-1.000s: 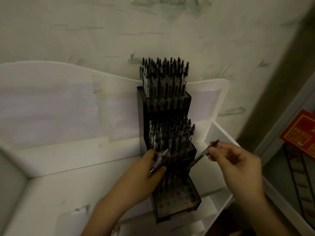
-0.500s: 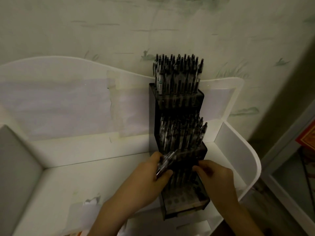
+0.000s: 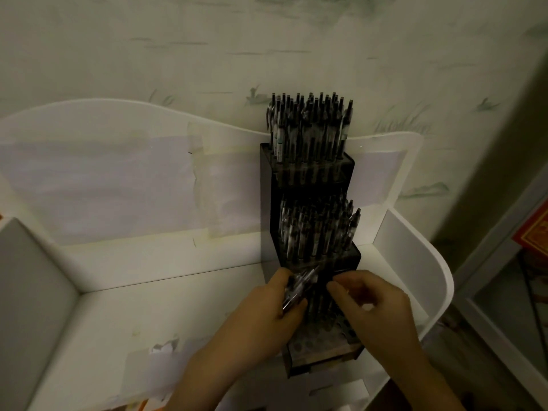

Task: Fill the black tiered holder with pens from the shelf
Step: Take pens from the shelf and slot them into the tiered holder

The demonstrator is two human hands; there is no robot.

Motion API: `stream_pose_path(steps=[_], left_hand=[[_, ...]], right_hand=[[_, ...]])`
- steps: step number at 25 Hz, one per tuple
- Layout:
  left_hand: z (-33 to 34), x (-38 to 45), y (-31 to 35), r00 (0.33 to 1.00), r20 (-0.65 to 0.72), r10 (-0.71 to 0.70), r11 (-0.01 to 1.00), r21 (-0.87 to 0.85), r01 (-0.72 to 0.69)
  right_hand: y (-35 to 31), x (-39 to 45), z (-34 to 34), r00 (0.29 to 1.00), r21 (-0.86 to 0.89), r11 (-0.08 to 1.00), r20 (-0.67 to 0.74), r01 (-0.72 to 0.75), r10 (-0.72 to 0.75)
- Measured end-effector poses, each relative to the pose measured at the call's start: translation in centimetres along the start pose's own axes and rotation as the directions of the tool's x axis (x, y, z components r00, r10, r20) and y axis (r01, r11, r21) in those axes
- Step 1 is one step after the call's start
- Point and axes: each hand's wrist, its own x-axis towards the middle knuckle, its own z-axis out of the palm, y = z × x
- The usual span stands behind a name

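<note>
While the black tiered holder (image 3: 308, 209) stood at the right of the white shelf (image 3: 124, 301), against its back panel, its top and middle tiers were packed with upright pens (image 3: 311, 126). Over the near, lowest tier, the left hand (image 3: 267, 315) gripped a bundle of pens (image 3: 298, 287), fingers curled round them. The right hand (image 3: 376, 307) hovered just beside it, fingers curled; whether they pinched a pen could not be told. A red box (image 3: 533, 232) lay far right.

A home room: painted wallpaper (image 3: 207, 48) behind a white shelf (image 3: 415, 262) with taped paper.
</note>
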Motion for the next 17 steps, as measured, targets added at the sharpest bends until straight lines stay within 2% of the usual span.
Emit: stream_pose_path(steps=[2,3,9,13,15,17], left_hand=[[0.4,0.1,0.2,1.000,0.010,-0.002,1.000,0.024,0.002],[0.6,0.2,0.2,1.000,0.017,0.000,0.999,0.038,-0.001],[1.7,0.5,0.4,0.999,0.040,0.005,0.997,0.082,-0.009],[1.7,0.5,-0.3,1.000,0.021,-0.004,0.995,0.103,0.002],[1.4,0.5,-0.7,1.000,0.003,-0.015,0.995,0.099,0.015],[1.1,0.5,-0.9,0.999,-0.018,-0.028,0.995,0.100,0.029]], right_hand=[[-2.3,-0.7,0.2,0.985,0.275,0.955,0.160,-0.111,0.069],[-3.0,-0.8,0.4,0.974,0.336,0.929,0.208,-0.159,0.091],[-3.2,-0.8,0.5,0.946,0.386,0.868,0.211,-0.313,0.247],[-2.9,0.9,-2.4,0.953,0.488,0.822,0.081,-0.294,0.293],[-2.8,1.9,-4.0,0.965,0.493,0.846,-0.047,-0.202,0.258],[-2.5,2.4,-4.6,0.967,0.417,0.901,-0.156,-0.119,0.200]])
